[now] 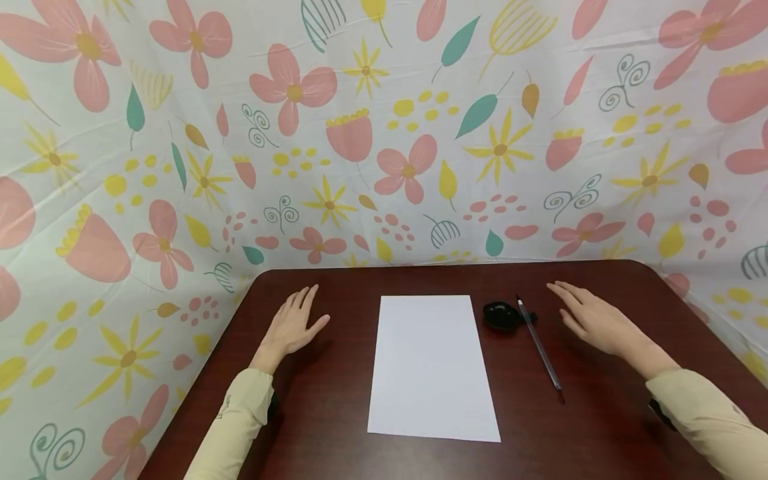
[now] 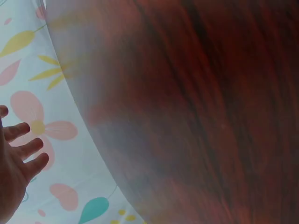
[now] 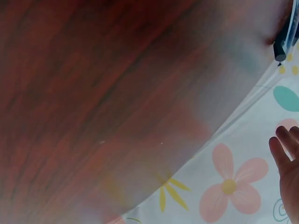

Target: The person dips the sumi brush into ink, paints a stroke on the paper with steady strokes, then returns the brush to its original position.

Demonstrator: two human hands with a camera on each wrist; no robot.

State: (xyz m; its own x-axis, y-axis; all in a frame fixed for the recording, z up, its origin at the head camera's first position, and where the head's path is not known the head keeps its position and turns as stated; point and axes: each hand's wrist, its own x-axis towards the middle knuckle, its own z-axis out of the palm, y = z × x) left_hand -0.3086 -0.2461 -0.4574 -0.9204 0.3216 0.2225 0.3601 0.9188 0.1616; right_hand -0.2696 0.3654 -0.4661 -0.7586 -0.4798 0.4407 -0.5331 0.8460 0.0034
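Observation:
A blank white sheet of paper [image 1: 433, 370] lies in the middle of the dark wooden table, between the two hands. To its right is a small glossy black dish [image 1: 500, 315] with a short stub on one side. A slim paintbrush [image 1: 540, 347] with a dark tip leans across that stub, its handle pointing towards the person. My left hand [image 1: 292, 323] is left of the paper, fingers extended and thumb apart, holding nothing. My right hand [image 1: 597, 321], also empty with straight fingers, is right of the brush and apart from it. Whether either hand touches the table I cannot tell.
The reddish-brown table [image 1: 336, 413] has rounded far corners. Behind it and at both sides hangs a white cloth [image 1: 360, 220] printed with flowers and leaves, close to the table's edges.

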